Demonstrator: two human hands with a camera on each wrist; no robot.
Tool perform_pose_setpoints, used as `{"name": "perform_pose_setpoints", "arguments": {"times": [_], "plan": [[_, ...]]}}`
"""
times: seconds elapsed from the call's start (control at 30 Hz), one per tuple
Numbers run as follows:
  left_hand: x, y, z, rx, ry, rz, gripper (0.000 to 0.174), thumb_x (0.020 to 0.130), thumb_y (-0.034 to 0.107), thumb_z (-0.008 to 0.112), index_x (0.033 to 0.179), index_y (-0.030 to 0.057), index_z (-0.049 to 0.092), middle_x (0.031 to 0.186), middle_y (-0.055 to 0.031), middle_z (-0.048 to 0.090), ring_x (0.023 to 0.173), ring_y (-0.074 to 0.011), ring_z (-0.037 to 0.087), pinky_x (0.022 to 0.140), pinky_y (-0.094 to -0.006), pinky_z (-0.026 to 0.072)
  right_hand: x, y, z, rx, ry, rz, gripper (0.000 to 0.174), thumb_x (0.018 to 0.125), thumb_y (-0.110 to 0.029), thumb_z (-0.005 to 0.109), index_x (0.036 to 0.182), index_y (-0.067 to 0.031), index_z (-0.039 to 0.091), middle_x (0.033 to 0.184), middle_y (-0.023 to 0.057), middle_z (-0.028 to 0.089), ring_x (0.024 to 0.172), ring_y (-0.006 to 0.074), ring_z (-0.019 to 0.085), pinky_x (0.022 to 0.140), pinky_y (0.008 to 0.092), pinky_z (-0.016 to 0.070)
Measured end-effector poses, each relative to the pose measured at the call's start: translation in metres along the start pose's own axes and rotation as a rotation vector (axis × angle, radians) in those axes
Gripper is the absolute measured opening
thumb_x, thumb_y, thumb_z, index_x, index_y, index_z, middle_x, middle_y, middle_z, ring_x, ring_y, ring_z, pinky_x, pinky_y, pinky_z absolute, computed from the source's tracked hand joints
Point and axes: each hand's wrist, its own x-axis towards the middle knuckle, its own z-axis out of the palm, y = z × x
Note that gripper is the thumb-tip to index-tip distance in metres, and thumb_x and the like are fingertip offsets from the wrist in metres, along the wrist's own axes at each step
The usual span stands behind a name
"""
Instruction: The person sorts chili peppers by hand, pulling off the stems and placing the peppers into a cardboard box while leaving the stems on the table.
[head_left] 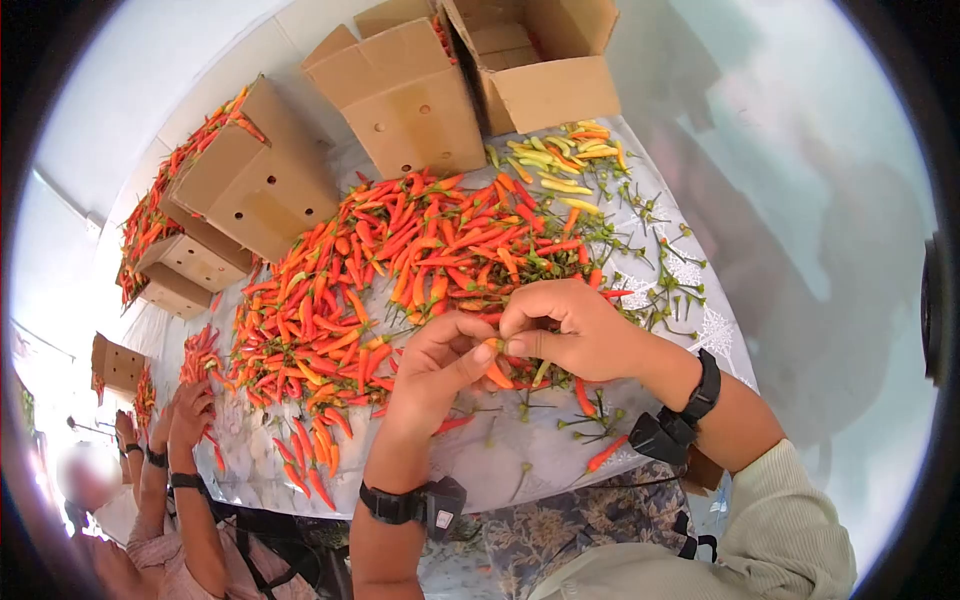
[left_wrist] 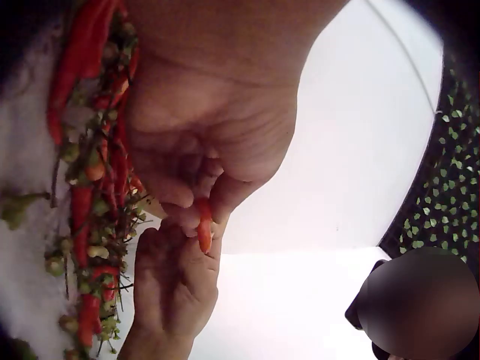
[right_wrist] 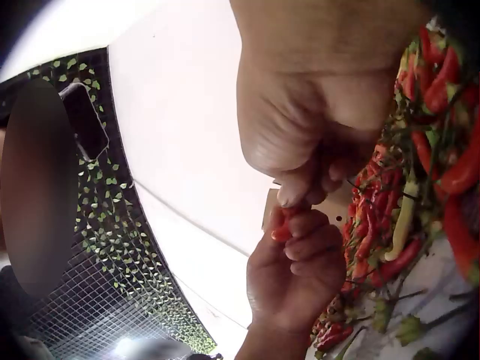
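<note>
Between both hands is an orange-red chili (head_left: 497, 375), its tip pointing down in the head view. My left hand (head_left: 432, 372) pinches it between thumb and fingers. From the right, my right hand (head_left: 580, 330) meets it with thumb and curled fingers at the chili's upper end; the stem is hidden. The same chili (left_wrist: 205, 229) hangs below the left fingers in the left wrist view, and its red body (right_wrist: 281, 229) shows in the right wrist view. A wide pile of red and orange chilies (head_left: 330, 300) lies beyond the hands.
Cardboard boxes (head_left: 410, 120) line the table's far side, some filled with chilies. Yellow chilies (head_left: 560, 160) lie at the back right. Loose green stems (head_left: 675, 295) are scattered on the right of the patterned tablecloth (head_left: 715, 335). Another person's hand (head_left: 190, 415) touches chilies at the left.
</note>
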Motion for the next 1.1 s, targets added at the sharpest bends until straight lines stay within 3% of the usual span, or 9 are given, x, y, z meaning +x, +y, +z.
{"name": "perform_pose_setpoints", "arguments": {"times": [0.23,0.33,0.43,0.47,0.57,0.6,0.77,0.9,1.1], "plan": [[-0.002,-0.002,-0.001,-0.077,-0.071,0.025,0.016,0.087,0.012,0.060,0.098,0.0020,0.057,0.082,-0.0083,0.064,0.067,-0.0124,0.062,0.051,-0.0210,0.0455,0.000,0.002,-0.004,0.316,-0.118,0.141,0.011,0.085,-0.011,0.062,0.083,-0.0006,0.058,0.076,-0.0013,0.055,0.071,0.0071,0.050,0.065,0.0236,0.0415],[-0.001,-0.001,-0.003,-0.127,-0.111,0.053,0.014,0.089,0.013,0.057,0.098,0.0025,0.056,0.084,-0.0084,0.063,0.069,-0.0141,0.062,0.052,-0.0225,0.0469,0.002,-0.002,-0.008,0.475,0.036,0.312,0.011,0.087,-0.012,0.061,0.087,-0.0004,0.060,0.076,-0.0018,0.055,0.069,0.0068,0.051,0.063,0.0236,0.0431],[0.001,0.000,-0.007,-0.237,-0.061,0.028,0.017,0.092,0.016,0.053,0.102,0.0028,0.054,0.086,-0.0096,0.062,0.070,-0.0158,0.063,0.055,-0.0240,0.0482,0.005,0.002,-0.019,0.002,0.270,0.217,0.016,0.087,-0.013,0.061,0.098,-0.0012,0.061,0.074,-0.0023,0.055,0.068,0.0063,0.052,0.062,0.0238,0.0448],[0.003,0.000,-0.008,-0.292,-0.027,0.012,0.018,0.093,0.017,0.051,0.103,0.0030,0.053,0.087,-0.0099,0.062,0.070,-0.0161,0.063,0.055,-0.0245,0.0485,0.005,-0.001,-0.024,-0.182,0.274,0.240,0.026,0.085,-0.012,0.062,0.110,-0.0040,0.060,0.081,0.0014,0.057,0.069,0.0099,0.056,0.064,0.0253,0.0461],[0.003,0.002,-0.005,-0.387,0.115,-0.023,0.020,0.093,0.018,0.049,0.107,0.0042,0.051,0.089,-0.0088,0.059,0.067,-0.0143,0.059,0.053,-0.0227,0.0444,-0.001,0.001,-0.032,-0.578,0.316,0.132,0.033,0.084,-0.013,0.063,0.116,-0.0059,0.057,0.096,0.0079,0.057,0.073,0.0165,0.059,0.066,0.0277,0.0473],[0.004,0.003,-0.006,-0.397,0.119,-0.033,0.020,0.094,0.019,0.049,0.108,0.0049,0.051,0.090,-0.0079,0.058,0.068,-0.0137,0.056,0.051,-0.0219,0.0433,-0.004,-0.005,-0.035,-0.580,0.307,0.138,0.043,0.082,-0.021,0.066,0.119,-0.0046,0.053,0.110,0.0165,0.053,0.087,0.0313,0.059,0.076,0.0360,0.0478],[0.004,-0.003,-0.027,-0.414,0.100,-0.015,0.023,0.095,0.023,0.046,0.111,0.0056,0.050,0.093,-0.0051,0.055,0.068,-0.0113,0.049,0.048,-0.0192,0.0403,-0.025,-0.074,-0.040,-0.745,0.007,0.191,0.068,0.068,-0.033,0.076,0.126,-0.0069,0.049,0.122,0.0205,0.045,0.104,0.0350,0.052,0.088,0.0371,0.0437],[0.002,-0.001,-0.030,-0.503,0.136,0.009,0.031,0.096,0.026,0.044,0.117,0.0028,0.049,0.101,-0.0071,0.056,0.080,-0.0147,0.054,0.059,-0.0224,0.0455,-0.063,-0.078,-0.023,-0.848,-0.262,0.163,0.087,0.059,-0.038,0.080,0.132,-0.0099,0.043,0.132,0.0247,0.036,0.119,0.0406,0.041,0.098,0.0418,0.0375],[0.002,0.002,-0.033,-0.706,0.061,0.020,0.043,0.097,0.033,0.041,0.122,-0.0023,0.045,0.118,-0.0175,0.054,0.108,-0.0279,0.055,0.085,-0.0362,0.0510,-0.058,-0.039,-0.003,-1.054,-0.108,0.167,0.077,0.067,-0.033,0.076,0.134,-0.0118,0.043,0.135,0.0275,0.032,0.125,0.0447,0.034,0.100,0.0464,0.0355]]}}
